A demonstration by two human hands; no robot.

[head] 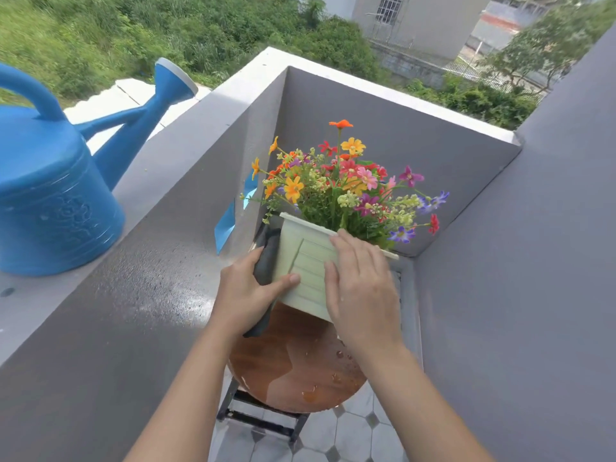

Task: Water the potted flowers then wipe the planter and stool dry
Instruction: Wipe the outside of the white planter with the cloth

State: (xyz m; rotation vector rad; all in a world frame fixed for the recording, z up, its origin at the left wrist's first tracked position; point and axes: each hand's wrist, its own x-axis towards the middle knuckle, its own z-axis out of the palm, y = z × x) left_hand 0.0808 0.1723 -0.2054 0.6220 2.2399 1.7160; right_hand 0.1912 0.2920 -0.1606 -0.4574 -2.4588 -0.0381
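Head view. Wiping the planter (306,275), standing at the far side of the stool (283,368). Gripping a dark cloth (266,265) in the left hand (245,295), fingers curled round it, thumb across the front wall, and pressing it on the left wall. Bracing the front wall with the right hand (361,295), flat and holding nothing. Next, apparently, reaching down toward the water (320,378) on the near seat, lying nearer the right hand.

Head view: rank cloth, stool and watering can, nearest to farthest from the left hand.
1. cloth, gripped in the left hand.
2. stool, just below it.
3. watering can, on the ledge to the left.
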